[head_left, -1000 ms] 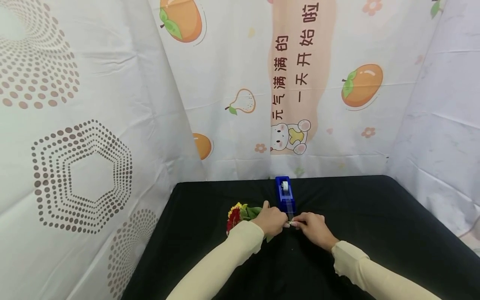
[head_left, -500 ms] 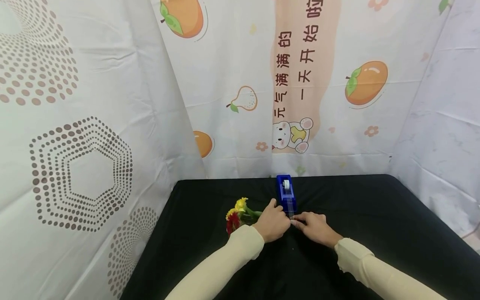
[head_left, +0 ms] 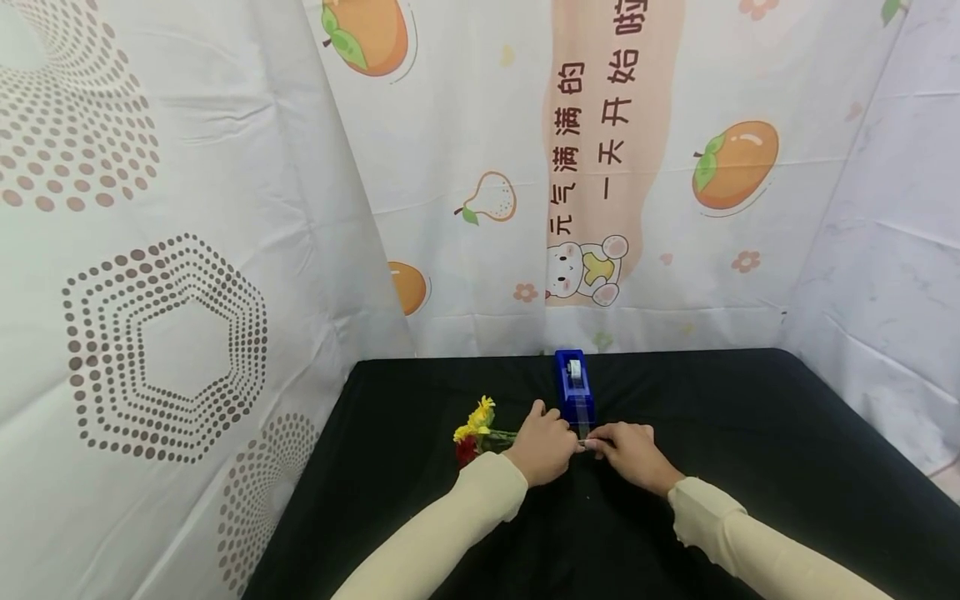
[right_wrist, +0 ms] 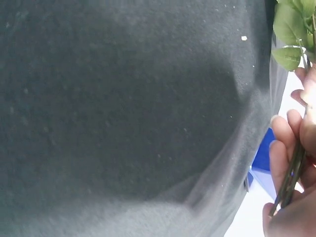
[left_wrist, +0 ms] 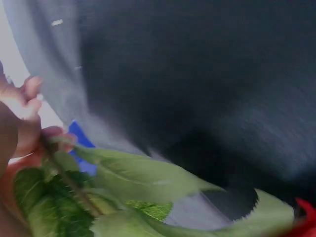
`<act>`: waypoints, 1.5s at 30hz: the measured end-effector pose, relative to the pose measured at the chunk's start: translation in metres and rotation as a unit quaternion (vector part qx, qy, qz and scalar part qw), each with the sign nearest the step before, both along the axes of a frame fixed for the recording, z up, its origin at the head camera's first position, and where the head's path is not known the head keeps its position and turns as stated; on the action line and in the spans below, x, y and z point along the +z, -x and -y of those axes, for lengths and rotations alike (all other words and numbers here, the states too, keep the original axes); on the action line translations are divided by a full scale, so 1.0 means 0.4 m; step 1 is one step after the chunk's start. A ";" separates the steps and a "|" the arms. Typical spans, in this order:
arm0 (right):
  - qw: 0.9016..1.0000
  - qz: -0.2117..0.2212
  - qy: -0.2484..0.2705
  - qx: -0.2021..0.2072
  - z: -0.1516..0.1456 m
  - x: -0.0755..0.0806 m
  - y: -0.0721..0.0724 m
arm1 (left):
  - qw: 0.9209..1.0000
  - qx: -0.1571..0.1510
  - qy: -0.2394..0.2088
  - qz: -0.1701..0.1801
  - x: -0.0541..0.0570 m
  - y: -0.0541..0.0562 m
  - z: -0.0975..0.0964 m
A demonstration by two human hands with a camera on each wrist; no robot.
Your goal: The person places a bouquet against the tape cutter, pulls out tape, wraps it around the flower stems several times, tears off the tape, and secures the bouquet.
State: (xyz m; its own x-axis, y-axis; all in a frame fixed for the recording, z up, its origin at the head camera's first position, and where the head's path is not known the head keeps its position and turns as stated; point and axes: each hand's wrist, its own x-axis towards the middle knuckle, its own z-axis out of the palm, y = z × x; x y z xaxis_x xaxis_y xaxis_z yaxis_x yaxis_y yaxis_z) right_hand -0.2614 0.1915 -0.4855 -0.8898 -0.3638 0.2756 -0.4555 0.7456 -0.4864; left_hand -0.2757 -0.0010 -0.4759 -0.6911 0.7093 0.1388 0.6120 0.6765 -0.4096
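Observation:
A small bunch of flowers, with yellow blooms [head_left: 477, 419] and a red bloom [head_left: 466, 451], lies crosswise at the table's middle. My left hand [head_left: 543, 446] grips its stems [left_wrist: 66, 180] below the green leaves [left_wrist: 138, 175]. Close beside it, my right hand [head_left: 633, 454] pinches the lower stems [right_wrist: 295, 170] between thumb and fingers. From the blue tape dispenser [head_left: 575, 387] just beyond the hands, a clear tape strip [head_left: 582, 417] runs down to the stems between them. Where the tape meets the stems is mostly hidden by fingers.
A black cloth [head_left: 420, 517] covers the table, with tiny white specks [right_wrist: 244, 38] on it. White printed curtains [head_left: 480, 267] hang behind and at both sides. The dispenser stands near the far table edge.
The bunch has turned in my hands: yellow blooms show more, and the large leaf has swung out of sight in the head view. Both hands stay at the stems; the dispenser keeps its place.

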 end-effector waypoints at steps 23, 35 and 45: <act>0.999 0.018 -0.031 0.007 0.014 0.012 0.012 | 0.998 -0.012 0.011 -0.052 0.009 0.002 0.003; 0.999 0.026 -0.013 -0.019 0.011 0.007 0.023 | 0.996 -0.017 0.034 -0.081 0.006 -0.008 0.007; 0.994 0.071 0.058 -0.051 0.007 -0.005 0.015 | 0.982 0.043 -0.133 0.124 0.018 0.037 0.009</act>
